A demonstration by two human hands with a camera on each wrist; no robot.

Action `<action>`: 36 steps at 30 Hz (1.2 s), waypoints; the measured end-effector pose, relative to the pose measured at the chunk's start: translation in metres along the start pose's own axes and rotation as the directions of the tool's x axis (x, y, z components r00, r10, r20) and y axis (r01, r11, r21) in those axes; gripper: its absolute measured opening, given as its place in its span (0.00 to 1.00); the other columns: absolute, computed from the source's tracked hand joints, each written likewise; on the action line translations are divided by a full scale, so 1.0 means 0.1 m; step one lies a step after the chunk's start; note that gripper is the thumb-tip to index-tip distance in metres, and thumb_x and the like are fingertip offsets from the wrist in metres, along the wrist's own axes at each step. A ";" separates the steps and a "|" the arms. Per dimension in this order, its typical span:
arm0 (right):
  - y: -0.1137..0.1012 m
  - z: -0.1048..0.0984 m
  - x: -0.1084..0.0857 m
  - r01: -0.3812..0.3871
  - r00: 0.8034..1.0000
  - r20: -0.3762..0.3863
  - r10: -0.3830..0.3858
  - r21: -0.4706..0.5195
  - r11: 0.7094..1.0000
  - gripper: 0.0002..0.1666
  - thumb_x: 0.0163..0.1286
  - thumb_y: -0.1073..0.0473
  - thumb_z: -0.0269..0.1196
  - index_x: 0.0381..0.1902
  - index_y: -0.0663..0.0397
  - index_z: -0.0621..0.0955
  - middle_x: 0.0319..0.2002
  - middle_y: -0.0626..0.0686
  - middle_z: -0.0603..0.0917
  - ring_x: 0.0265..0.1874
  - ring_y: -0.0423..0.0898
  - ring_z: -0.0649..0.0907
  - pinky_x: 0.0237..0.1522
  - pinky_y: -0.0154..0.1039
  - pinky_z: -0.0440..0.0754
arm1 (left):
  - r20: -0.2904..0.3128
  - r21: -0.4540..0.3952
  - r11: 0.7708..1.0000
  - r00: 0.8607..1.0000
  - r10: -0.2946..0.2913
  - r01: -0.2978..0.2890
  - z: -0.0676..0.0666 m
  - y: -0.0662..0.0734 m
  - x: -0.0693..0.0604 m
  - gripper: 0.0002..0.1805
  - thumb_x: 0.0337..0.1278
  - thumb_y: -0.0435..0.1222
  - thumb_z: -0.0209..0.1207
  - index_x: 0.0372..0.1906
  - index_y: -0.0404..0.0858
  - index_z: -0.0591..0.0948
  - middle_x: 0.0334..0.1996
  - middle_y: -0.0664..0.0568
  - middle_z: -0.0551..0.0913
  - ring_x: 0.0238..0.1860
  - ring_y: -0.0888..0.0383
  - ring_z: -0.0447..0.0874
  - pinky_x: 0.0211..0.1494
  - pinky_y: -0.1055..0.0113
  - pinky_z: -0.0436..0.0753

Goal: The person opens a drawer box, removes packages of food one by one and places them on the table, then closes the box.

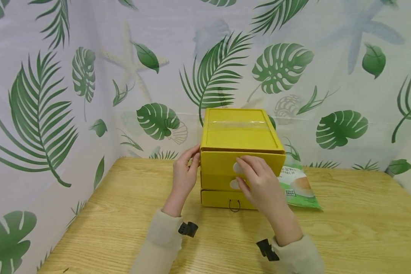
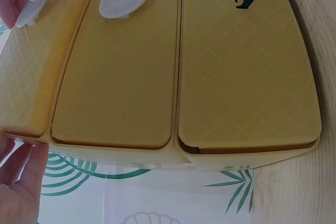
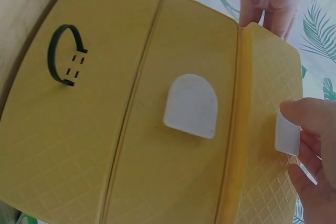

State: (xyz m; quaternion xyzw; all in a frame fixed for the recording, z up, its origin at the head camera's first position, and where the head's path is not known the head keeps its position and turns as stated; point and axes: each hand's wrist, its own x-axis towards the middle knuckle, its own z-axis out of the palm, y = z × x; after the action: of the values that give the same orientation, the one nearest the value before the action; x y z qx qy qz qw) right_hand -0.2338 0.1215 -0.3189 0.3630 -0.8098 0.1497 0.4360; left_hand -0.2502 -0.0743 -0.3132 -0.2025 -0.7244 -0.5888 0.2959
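A yellow box (image 1: pixel 241 133) with three stacked drawer fronts stands on the table. The upper two fronts have white tabs; the bottom one has a dark loop handle (image 1: pixel 234 206). At the box's upper left side, my left hand (image 1: pixel 185 175) rests its fingertips against the side, near the edge of the top drawer (image 2: pixel 26 87). My right hand (image 1: pixel 264 187) pinches the white tab (image 3: pixel 286 136) of that top drawer between thumb and fingers. A narrow gap shows along the drawer's upper edge. The middle drawer's tab (image 3: pixel 191 106) is untouched.
A green and white packet (image 1: pixel 299 186) lies on the table to the right of the box, partly hidden behind it. The wooden table (image 1: pixel 133 220) meets a leaf-patterned cloth backdrop (image 1: pixel 150 87) behind and on the left. Clear tape crosses the box's top.
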 end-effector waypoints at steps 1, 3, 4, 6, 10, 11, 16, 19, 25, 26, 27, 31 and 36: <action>0.01 0.01 0.00 0.001 1.000 0.003 -0.001 -0.003 1.000 0.28 0.44 0.70 0.69 0.46 0.70 0.75 0.43 0.62 0.75 0.42 0.57 0.74 0.44 0.47 0.76 | 0.001 -0.003 1.000 1.000 -0.001 0.001 0.00 0.00 0.00 0.14 0.59 0.23 0.47 0.49 0.22 0.73 0.44 0.33 0.76 0.42 0.43 0.75 0.38 0.54 0.80; 0.02 0.03 -0.01 0.005 1.000 0.007 -0.005 -0.006 1.000 0.29 0.43 0.70 0.69 0.47 0.70 0.75 0.44 0.63 0.75 0.43 0.57 0.74 0.45 0.47 0.75 | 0.002 -0.004 1.000 1.000 0.000 0.000 0.00 0.00 0.00 0.14 0.59 0.23 0.47 0.49 0.22 0.73 0.45 0.33 0.76 0.42 0.43 0.75 0.38 0.53 0.80; 0.02 0.03 -0.01 0.008 1.000 0.007 -0.008 -0.005 1.000 0.30 0.43 0.70 0.69 0.47 0.71 0.74 0.45 0.63 0.74 0.43 0.57 0.73 0.46 0.48 0.75 | 0.000 -0.002 1.000 1.000 0.001 -0.001 0.00 0.00 0.00 0.14 0.59 0.23 0.47 0.49 0.22 0.73 0.45 0.33 0.76 0.42 0.43 0.75 0.38 0.52 0.80; 0.03 0.05 -0.01 0.014 1.000 0.010 -0.014 -0.007 1.000 0.31 0.42 0.71 0.69 0.48 0.71 0.74 0.46 0.64 0.74 0.44 0.58 0.73 0.47 0.48 0.74 | -0.002 0.003 1.000 1.000 0.002 -0.002 0.00 -0.01 -0.01 0.14 0.59 0.23 0.47 0.49 0.22 0.73 0.45 0.33 0.76 0.42 0.43 0.75 0.37 0.53 0.81; 0.05 0.07 -0.02 0.021 1.000 0.019 -0.021 -0.009 1.000 0.33 0.41 0.71 0.69 0.48 0.73 0.73 0.48 0.65 0.73 0.46 0.58 0.72 0.50 0.49 0.72 | -0.003 0.015 1.000 1.000 0.007 -0.006 -0.01 0.00 -0.01 0.14 0.59 0.24 0.47 0.49 0.22 0.73 0.44 0.33 0.76 0.42 0.43 0.75 0.37 0.56 0.81; 0.06 0.07 -0.02 0.021 1.000 0.022 -0.021 -0.010 1.000 0.33 0.41 0.71 0.70 0.48 0.73 0.73 0.48 0.65 0.73 0.47 0.58 0.72 0.51 0.49 0.72 | -0.004 0.018 1.000 1.000 0.006 -0.006 -0.01 0.00 -0.01 0.14 0.59 0.24 0.47 0.49 0.22 0.73 0.44 0.33 0.76 0.42 0.44 0.75 0.37 0.56 0.81; 0.07 0.09 -0.02 0.028 0.999 0.016 -0.028 -0.009 1.000 0.34 0.40 0.72 0.70 0.49 0.73 0.73 0.48 0.65 0.73 0.47 0.58 0.72 0.52 0.49 0.70 | -0.008 0.019 1.000 1.000 0.006 -0.006 -0.01 0.00 0.00 0.14 0.59 0.25 0.48 0.49 0.22 0.73 0.43 0.34 0.76 0.41 0.44 0.75 0.36 0.55 0.81; 0.07 0.08 -0.04 0.041 0.999 0.002 -0.041 0.001 0.999 0.33 0.40 0.72 0.69 0.48 0.73 0.73 0.48 0.65 0.74 0.47 0.59 0.72 0.52 0.50 0.71 | -0.010 0.018 1.000 1.000 0.009 -0.009 -0.01 -0.01 0.00 0.14 0.59 0.24 0.48 0.49 0.22 0.73 0.43 0.33 0.77 0.40 0.44 0.75 0.36 0.54 0.81; 0.06 0.04 -0.12 0.075 0.997 -0.031 -0.074 0.029 0.997 0.21 0.66 0.57 0.52 0.47 0.71 0.75 0.45 0.63 0.76 0.43 0.58 0.74 0.46 0.50 0.75 | 0.001 0.029 1.000 1.000 0.006 -0.006 0.00 -0.01 -0.01 0.14 0.59 0.24 0.48 0.48 0.22 0.73 0.43 0.33 0.76 0.40 0.44 0.76 0.36 0.56 0.81; 0.06 0.04 -0.14 0.083 0.996 -0.032 -0.082 0.032 0.996 0.23 0.67 0.55 0.48 0.46 0.71 0.75 0.44 0.63 0.76 0.42 0.58 0.75 0.44 0.50 0.76 | 0.002 0.027 1.000 1.000 0.006 -0.007 0.00 -0.01 -0.01 0.14 0.59 0.24 0.48 0.49 0.21 0.73 0.43 0.33 0.76 0.40 0.44 0.76 0.36 0.56 0.81; 0.06 0.04 -0.15 0.093 0.995 -0.032 -0.091 0.035 0.995 0.23 0.68 0.54 0.46 0.46 0.71 0.75 0.43 0.62 0.77 0.41 0.58 0.75 0.42 0.49 0.77 | 0.002 0.023 1.000 1.000 0.006 -0.006 0.00 -0.01 -0.01 0.14 0.59 0.24 0.48 0.49 0.21 0.73 0.43 0.33 0.76 0.40 0.44 0.76 0.36 0.55 0.81; 0.05 0.04 -0.18 0.118 0.993 -0.007 -0.118 0.038 0.992 0.21 0.52 0.64 0.65 0.44 0.70 0.77 0.41 0.62 0.78 0.38 0.57 0.77 0.37 0.49 0.79 | -0.004 0.019 1.000 1.000 0.012 -0.012 0.00 -0.01 0.00 0.14 0.58 0.24 0.48 0.49 0.21 0.73 0.43 0.33 0.76 0.39 0.43 0.75 0.36 0.54 0.81; 0.06 0.09 -0.19 0.129 0.991 0.035 -0.130 0.042 0.991 0.27 0.36 0.73 0.71 0.40 0.69 0.78 0.39 0.60 0.79 0.37 0.55 0.78 0.36 0.46 0.80 | -0.005 0.020 1.000 1.000 0.014 -0.014 -0.01 0.00 0.00 0.14 0.58 0.24 0.48 0.49 0.21 0.73 0.43 0.33 0.76 0.39 0.43 0.75 0.35 0.55 0.81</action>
State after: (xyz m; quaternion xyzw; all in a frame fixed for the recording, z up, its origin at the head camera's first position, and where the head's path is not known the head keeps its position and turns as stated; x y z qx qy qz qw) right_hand -0.2367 0.1287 -0.3391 0.4262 -0.7895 0.1300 0.4221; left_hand -0.2499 -0.0757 -0.3135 -0.2030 -0.7280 -0.5801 0.3037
